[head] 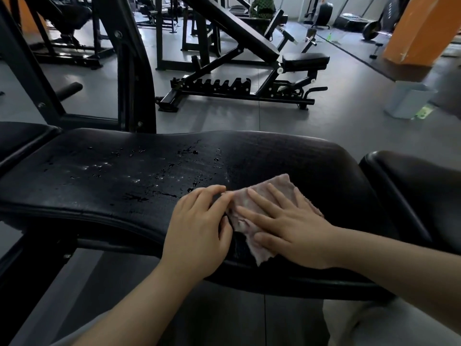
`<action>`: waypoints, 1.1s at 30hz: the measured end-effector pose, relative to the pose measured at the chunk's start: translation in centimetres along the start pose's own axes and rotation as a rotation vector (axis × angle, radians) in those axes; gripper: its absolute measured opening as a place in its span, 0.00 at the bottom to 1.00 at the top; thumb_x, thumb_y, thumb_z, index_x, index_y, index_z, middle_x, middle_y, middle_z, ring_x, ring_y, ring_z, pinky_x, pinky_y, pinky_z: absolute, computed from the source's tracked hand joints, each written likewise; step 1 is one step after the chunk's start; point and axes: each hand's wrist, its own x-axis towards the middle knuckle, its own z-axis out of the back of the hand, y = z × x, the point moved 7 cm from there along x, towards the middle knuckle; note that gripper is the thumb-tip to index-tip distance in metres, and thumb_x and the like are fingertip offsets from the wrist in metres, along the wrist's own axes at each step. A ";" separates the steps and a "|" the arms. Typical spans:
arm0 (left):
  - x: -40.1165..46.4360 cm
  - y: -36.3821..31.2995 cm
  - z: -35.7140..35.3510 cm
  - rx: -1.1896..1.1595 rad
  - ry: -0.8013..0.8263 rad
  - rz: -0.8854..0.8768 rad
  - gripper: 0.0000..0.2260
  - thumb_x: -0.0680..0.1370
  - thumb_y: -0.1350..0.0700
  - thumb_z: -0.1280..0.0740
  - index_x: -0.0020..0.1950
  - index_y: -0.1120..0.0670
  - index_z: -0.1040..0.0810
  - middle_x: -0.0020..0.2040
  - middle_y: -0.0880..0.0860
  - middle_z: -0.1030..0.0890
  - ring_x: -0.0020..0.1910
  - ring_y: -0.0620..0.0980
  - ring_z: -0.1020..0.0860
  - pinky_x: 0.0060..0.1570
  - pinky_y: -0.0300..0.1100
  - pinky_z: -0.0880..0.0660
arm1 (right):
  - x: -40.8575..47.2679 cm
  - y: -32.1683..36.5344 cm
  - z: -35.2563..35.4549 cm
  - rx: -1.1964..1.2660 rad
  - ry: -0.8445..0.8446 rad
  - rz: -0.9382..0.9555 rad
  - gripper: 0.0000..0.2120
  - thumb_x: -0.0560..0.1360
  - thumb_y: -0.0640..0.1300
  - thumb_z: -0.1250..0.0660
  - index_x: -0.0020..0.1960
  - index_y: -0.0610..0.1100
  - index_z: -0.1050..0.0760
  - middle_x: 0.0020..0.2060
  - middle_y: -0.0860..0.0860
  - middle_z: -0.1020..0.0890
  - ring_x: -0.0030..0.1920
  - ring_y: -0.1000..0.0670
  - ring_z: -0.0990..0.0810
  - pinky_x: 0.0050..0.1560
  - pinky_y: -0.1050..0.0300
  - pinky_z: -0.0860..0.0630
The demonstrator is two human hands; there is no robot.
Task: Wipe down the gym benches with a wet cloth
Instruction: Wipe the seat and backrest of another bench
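Observation:
A black padded gym bench [124,171] runs across the view in front of me, with water droplets scattered over its left and middle part. A pinkish-grey cloth [272,188] lies flat on the bench near its front edge. My right hand [291,226] presses flat on the cloth with fingers spread. My left hand [199,231] rests beside it on the pad, its fingertips pinching the cloth's left edge.
A second black pad [411,186] adjoins on the right and another pad [22,138] on the left. An adjustable incline bench [239,78] stands on the grey floor beyond. A pale bin [409,98] sits at the right, by an orange pillar [421,28]. A black machine frame [134,71] rises behind the bench.

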 end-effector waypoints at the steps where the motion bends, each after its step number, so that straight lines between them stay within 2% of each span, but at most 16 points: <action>1: -0.1 0.0 0.0 0.003 0.000 0.006 0.19 0.73 0.53 0.44 0.60 0.54 0.22 0.59 0.51 0.23 0.58 0.53 0.26 0.58 0.48 0.31 | -0.1 -0.7 0.0 -0.012 0.014 -0.019 0.21 0.69 0.71 0.67 0.61 0.78 0.70 0.71 0.61 0.70 0.72 0.48 0.73 0.69 0.35 0.71; 3: 0.0 0.1 0.1 0.006 -0.020 0.006 0.19 0.73 0.53 0.44 0.59 0.54 0.21 0.58 0.51 0.22 0.58 0.53 0.26 0.58 0.48 0.30 | 0.9 -4.4 0.3 -0.016 0.034 -0.143 0.22 0.75 0.69 0.59 0.62 0.76 0.68 0.74 0.59 0.67 0.73 0.46 0.71 0.69 0.34 0.67; 5: 0.0 0.1 0.1 -0.011 -0.037 -0.003 0.18 0.73 0.53 0.44 0.58 0.55 0.21 0.58 0.52 0.22 0.57 0.53 0.25 0.57 0.48 0.30 | 2.6 -9.3 1.4 0.021 0.013 -0.323 0.24 0.78 0.64 0.55 0.70 0.71 0.64 0.76 0.56 0.64 0.75 0.45 0.67 0.69 0.31 0.64; 8: 0.2 -0.1 0.3 -0.054 -0.058 -0.026 0.18 0.73 0.54 0.43 0.58 0.56 0.21 0.57 0.52 0.22 0.56 0.54 0.25 0.55 0.49 0.28 | 5.7 -14.1 2.8 0.107 -0.032 -0.501 0.25 0.78 0.65 0.55 0.74 0.67 0.58 0.77 0.55 0.61 0.76 0.42 0.63 0.68 0.28 0.64; 11: 0.1 0.0 0.3 -0.072 -0.078 -0.039 0.18 0.73 0.55 0.43 0.60 0.56 0.22 0.57 0.52 0.23 0.56 0.53 0.25 0.56 0.49 0.28 | 8.3 -13.3 3.4 0.155 -0.057 -0.559 0.26 0.78 0.66 0.56 0.74 0.66 0.57 0.77 0.53 0.60 0.75 0.39 0.63 0.67 0.28 0.66; 18: -0.5 -0.3 1.3 -0.146 -0.134 -0.089 0.16 0.76 0.57 0.42 0.61 0.59 0.25 0.58 0.55 0.23 0.57 0.51 0.28 0.58 0.42 0.32 | 5.8 -2.2 1.4 0.096 -0.030 -0.263 0.25 0.79 0.65 0.57 0.73 0.68 0.62 0.76 0.54 0.64 0.74 0.42 0.68 0.67 0.29 0.68; 22: -2.2 0.2 1.5 -0.100 -0.042 -0.189 0.15 0.78 0.56 0.41 0.62 0.58 0.27 0.58 0.56 0.24 0.57 0.51 0.28 0.60 0.40 0.34 | 0.4 0.5 0.1 0.022 0.007 -0.111 0.23 0.77 0.66 0.61 0.67 0.71 0.70 0.74 0.57 0.68 0.73 0.46 0.72 0.68 0.34 0.70; 23: -2.8 0.7 1.7 -0.069 -0.017 -0.194 0.15 0.78 0.55 0.42 0.62 0.58 0.26 0.58 0.56 0.24 0.58 0.51 0.28 0.60 0.40 0.35 | -1.0 0.2 -0.2 -0.001 0.028 -0.102 0.22 0.74 0.70 0.65 0.64 0.73 0.72 0.73 0.58 0.70 0.73 0.47 0.72 0.69 0.36 0.70; 25: -3.9 1.9 2.3 -0.027 0.016 -0.182 0.15 0.79 0.53 0.42 0.60 0.58 0.24 0.58 0.55 0.24 0.58 0.51 0.28 0.61 0.41 0.35 | -3.1 -0.3 -0.6 -0.014 0.057 -0.111 0.29 0.58 0.77 0.78 0.59 0.76 0.75 0.71 0.60 0.73 0.72 0.49 0.74 0.69 0.38 0.69; 26: -4.4 2.5 2.7 -0.016 0.027 -0.174 0.15 0.79 0.52 0.43 0.59 0.58 0.23 0.58 0.55 0.23 0.59 0.51 0.28 0.62 0.41 0.35 | -3.8 -0.5 -0.7 -0.008 0.069 -0.131 0.33 0.53 0.77 0.82 0.58 0.76 0.76 0.70 0.61 0.74 0.72 0.49 0.74 0.70 0.38 0.69; 28: -5.4 3.9 3.3 0.012 0.049 -0.158 0.16 0.79 0.51 0.43 0.58 0.57 0.22 0.58 0.54 0.23 0.59 0.51 0.28 0.62 0.42 0.35 | -4.1 -0.4 -1.1 -0.007 0.079 -0.160 0.34 0.50 0.76 0.85 0.57 0.76 0.78 0.70 0.60 0.74 0.71 0.49 0.76 0.70 0.38 0.69; 31: -6.4 6.4 3.8 0.056 0.061 -0.109 0.16 0.79 0.51 0.43 0.60 0.57 0.23 0.58 0.54 0.23 0.58 0.52 0.27 0.61 0.43 0.34 | -2.0 1.8 -0.8 0.003 0.071 -0.141 0.31 0.53 0.77 0.82 0.56 0.77 0.78 0.72 0.58 0.73 0.71 0.48 0.75 0.69 0.33 0.68; 33: -6.7 7.8 4.3 0.076 0.054 -0.064 0.17 0.79 0.50 0.43 0.60 0.56 0.23 0.58 0.54 0.23 0.58 0.53 0.26 0.61 0.44 0.33 | 0.3 3.8 -0.5 0.010 0.064 -0.107 0.25 0.67 0.75 0.71 0.62 0.76 0.73 0.73 0.56 0.70 0.72 0.46 0.74 0.69 0.31 0.67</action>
